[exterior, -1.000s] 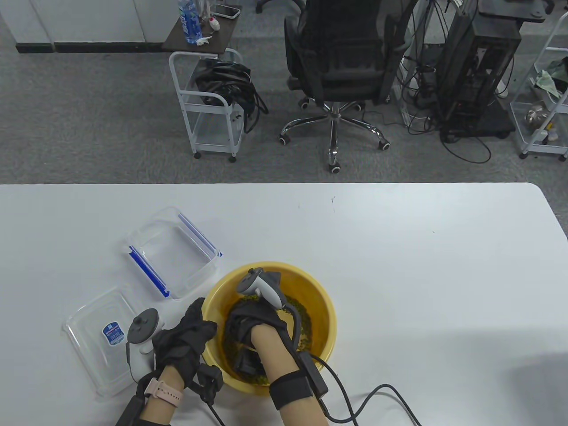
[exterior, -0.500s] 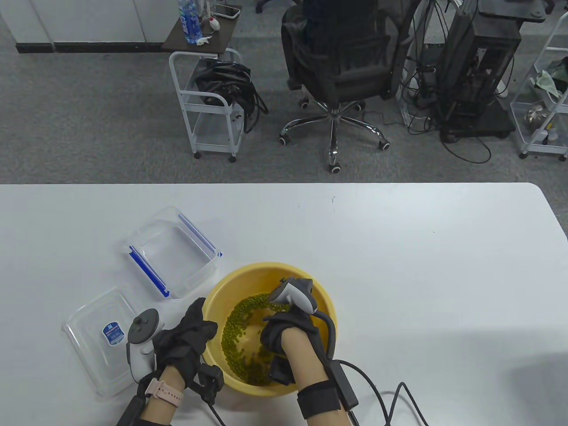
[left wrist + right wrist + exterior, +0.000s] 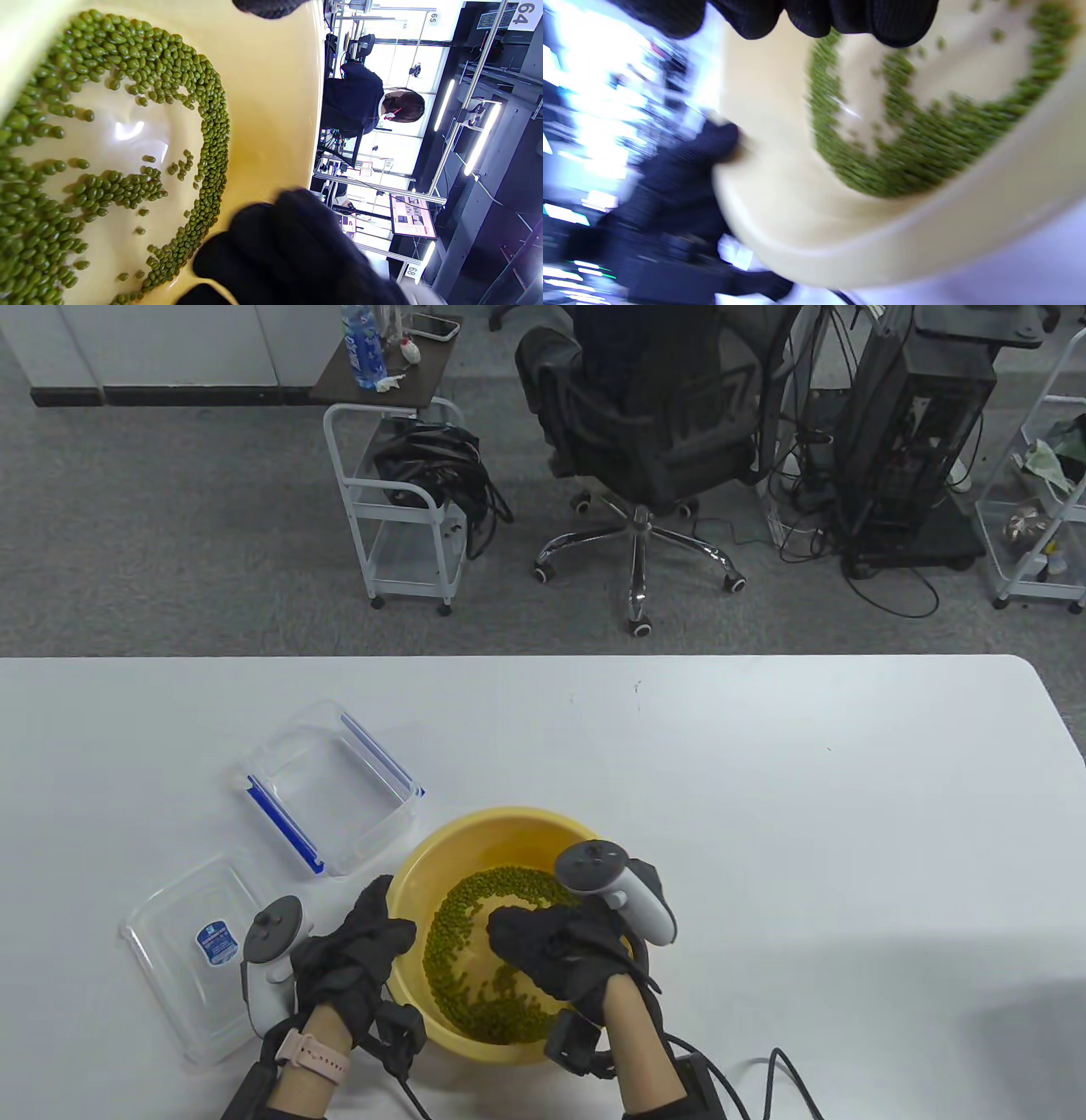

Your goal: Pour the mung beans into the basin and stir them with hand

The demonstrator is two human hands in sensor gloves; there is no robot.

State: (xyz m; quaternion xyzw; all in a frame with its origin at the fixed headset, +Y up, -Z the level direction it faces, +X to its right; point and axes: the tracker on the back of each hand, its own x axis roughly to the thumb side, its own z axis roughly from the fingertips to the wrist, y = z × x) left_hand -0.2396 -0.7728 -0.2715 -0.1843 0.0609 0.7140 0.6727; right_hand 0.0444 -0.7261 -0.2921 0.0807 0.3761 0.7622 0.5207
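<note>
A yellow basin [image 3: 509, 816] stands near the table's front edge with green mung beans [image 3: 475, 899] spread in a ring over its bottom. My left hand [image 3: 383, 923] grips the basin's left rim; in the right wrist view this left hand [image 3: 687, 169] wraps over the rim. My right hand [image 3: 513, 933] hangs inside the basin over its right side, fingers loosely bent toward the beans and holding nothing. In the left wrist view the beans [image 3: 127, 55] curve round a bare patch, and the right hand [image 3: 288, 250] sits low in the basin. The right wrist view is blurred; fingertips [image 3: 814, 17] hang above the beans [image 3: 925, 144].
A clear box with blue clips [image 3: 331, 785] stands left of the basin, its clear lid [image 3: 195, 950] nearer the front. A black cable [image 3: 764, 1069] trails behind my right wrist. Beyond the table stand an office chair [image 3: 645, 432] and a white cart [image 3: 407, 500].
My right hand has swept from the basin's left-middle to its right side and drawn back toward me, uncovering the beans. My left hand has kept its grip on the rim.
</note>
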